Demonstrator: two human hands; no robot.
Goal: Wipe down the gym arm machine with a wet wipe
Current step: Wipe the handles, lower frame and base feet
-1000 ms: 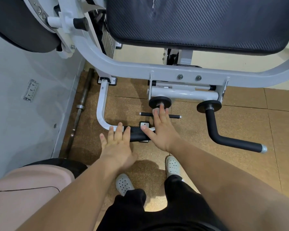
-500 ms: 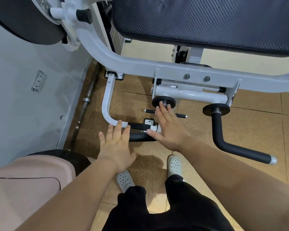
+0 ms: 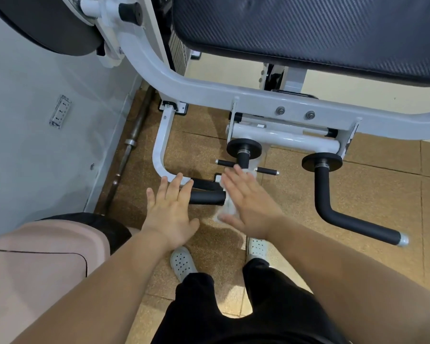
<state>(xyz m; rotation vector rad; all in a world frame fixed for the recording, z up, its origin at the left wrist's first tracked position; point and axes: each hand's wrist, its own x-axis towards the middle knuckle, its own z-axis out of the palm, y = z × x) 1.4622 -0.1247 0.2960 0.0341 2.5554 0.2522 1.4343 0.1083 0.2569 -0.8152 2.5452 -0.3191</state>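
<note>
L hand [image 3: 170, 209]: grip flat open, fingers spread, holding nothing, fingertips over the near part of the black L handle [image 3: 206, 197] of the arm machine [image 3: 209, 93]. Use it to steady that bar so it can't swing while you rub.

The wet wipe [image 3: 227, 207] sits bunched at the handle's free end, under the edge of your R hand [image 3: 250, 203]. That grip is open too: fingers straight, palm on the wipe, not curled round it. I'd say a flat palm only cleans the top face, so wrap the wipe round the foam & twist along its length. Next the hub disc [image 3: 243, 146], then the R handle [image 3: 345, 219] further over.

Vs 0.5 s ago: R hand has slid back from the hub disc toward the handle end, blurred w/ motion. The wipe now shows below the palm, where before it was hidden. L hand is in approx the same spot, fingers a bit more splayed.
</note>
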